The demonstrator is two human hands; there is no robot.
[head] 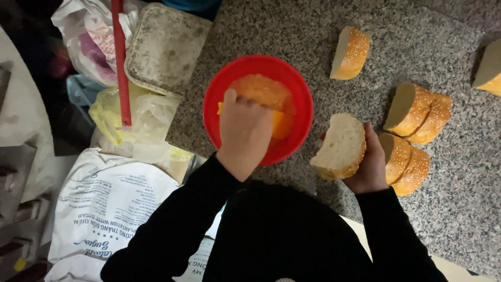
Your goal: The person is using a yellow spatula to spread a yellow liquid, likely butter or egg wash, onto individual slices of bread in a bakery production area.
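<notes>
Item one: I am seeing the left hand (243,130) reaching into a red bowl (219,91) on the speckled stone desk (417,47), fingers curled shut over something yellow and orange inside; what exactly it is gripping I cannot tell.

Item two: the right hand (371,167) is gripping a cut bread half (339,146), crumb side facing up, just right of the bowl's rim and near the desk's front edge.

Item three: four sesame-crusted bread halves (415,136) are lying in two pairs just right of the right hand, nearly touching it.

Item four: one single bread half (349,53) is sitting farther back, well apart from both hands; another bread piece (490,68) is showing at the right edge.

Item five: a speckled square lid (164,47), a red rod (121,62) and plastic bags (135,117) are lying left of the bowl, with a white printed sack (109,203) below them.
</notes>
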